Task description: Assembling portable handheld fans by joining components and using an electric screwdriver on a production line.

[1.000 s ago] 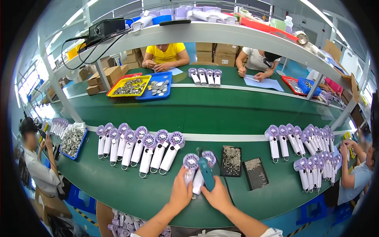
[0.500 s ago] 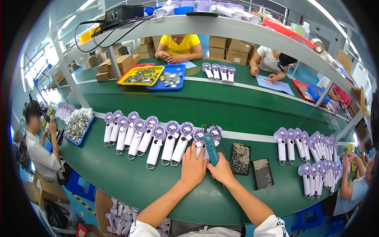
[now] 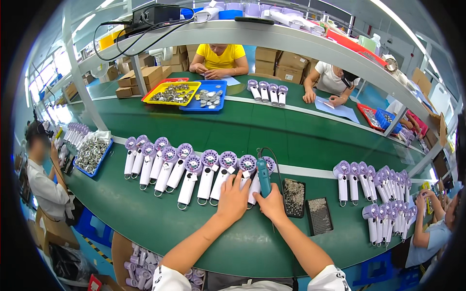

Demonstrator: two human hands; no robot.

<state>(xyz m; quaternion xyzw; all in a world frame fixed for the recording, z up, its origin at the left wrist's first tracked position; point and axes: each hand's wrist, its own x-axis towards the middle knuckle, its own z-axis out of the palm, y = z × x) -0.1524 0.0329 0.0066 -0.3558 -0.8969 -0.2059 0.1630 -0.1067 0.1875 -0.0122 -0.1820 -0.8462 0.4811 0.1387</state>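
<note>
White-and-purple handheld fans (image 3: 206,179) lie in a row on the green table, their round heads away from me and wire loops at the near ends. At the row's right part, my left hand (image 3: 234,196) lies over the white handle of one fan (image 3: 247,163), fingers bent around it. In my right hand (image 3: 272,202) is a teal electric screwdriver (image 3: 264,177), held nearly upright with its cord curving from the far end. It stands beside that fan, between it and the last fan head (image 3: 268,165). The tool's tip is too small to make out.
Right of my hand are two black trays of small metal parts (image 3: 294,196) (image 3: 319,216). More fans (image 3: 376,182) stand at the right. A blue tray of metal rings (image 3: 93,156) is at left. A grey shelf beam (image 3: 291,36) crosses above; co-workers sit around.
The screwdriver and my right hand have shifted slightly right and away from me. My left hand has moved a little along the fan. Across the table, a co-worker's raised hand has come down.
</note>
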